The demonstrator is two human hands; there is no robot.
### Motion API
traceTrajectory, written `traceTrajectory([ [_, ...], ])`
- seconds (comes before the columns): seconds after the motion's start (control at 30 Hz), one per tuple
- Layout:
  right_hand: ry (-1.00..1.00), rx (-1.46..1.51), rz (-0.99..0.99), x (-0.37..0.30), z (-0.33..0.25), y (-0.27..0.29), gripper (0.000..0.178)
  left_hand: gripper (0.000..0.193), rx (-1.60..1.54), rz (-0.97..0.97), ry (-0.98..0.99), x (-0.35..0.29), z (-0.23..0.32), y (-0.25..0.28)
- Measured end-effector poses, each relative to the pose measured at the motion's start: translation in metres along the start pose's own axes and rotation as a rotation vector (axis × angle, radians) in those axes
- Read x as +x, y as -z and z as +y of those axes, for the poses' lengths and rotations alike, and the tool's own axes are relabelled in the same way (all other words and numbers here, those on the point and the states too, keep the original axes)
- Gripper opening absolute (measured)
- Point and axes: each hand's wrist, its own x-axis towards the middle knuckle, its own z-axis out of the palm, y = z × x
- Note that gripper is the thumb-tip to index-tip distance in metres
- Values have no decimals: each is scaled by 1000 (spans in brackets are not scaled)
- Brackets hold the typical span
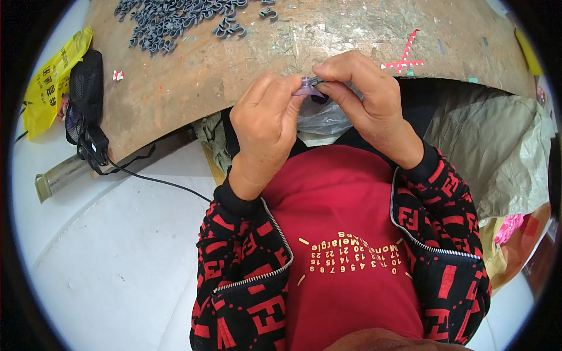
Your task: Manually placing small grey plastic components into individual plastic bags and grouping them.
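Note:
My left hand [263, 120] is closed, with thumb and forefinger pinching a small translucent purple plastic piece [305, 90]. Against it, the thumb and forefinger of my right hand [369, 93] grip a small dark grey plastic clip [315, 81]. The two parts touch between my fingertips, just off the table's near edge and above my lap. How they fit together is mostly hidden by my fingers. At the far left of the table lies a heap of similar curved grey clips [167, 24], with a few loose ones [228, 28] beside it.
The worn wooden table [328, 35] has a curved near edge and a red tape cross [404, 61]. A yellow bag [55, 88] and black mesh pouch [86, 82] sit left, with a black cable [158, 184]. Below are a clear plastic bag [325, 121] and a beige sack [497, 146].

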Motion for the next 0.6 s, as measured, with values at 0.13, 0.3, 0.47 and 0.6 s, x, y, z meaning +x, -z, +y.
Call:
traceTrajectory([
  [0.13,78,-36,-20,0,6,0,19,12,-55,-99,42,0,-4,7],
  [0.3,530,-198,-156,12,15,18,24,15,-594,-401,589,10,-7,19],
  [0.47,649,-191,-222,24,18,28,30,14,-925,-616,781,21,-18,23],
  [0.6,290,-147,-145,13,23,22,35,11,-234,-371,-39,33,-31,13],
])
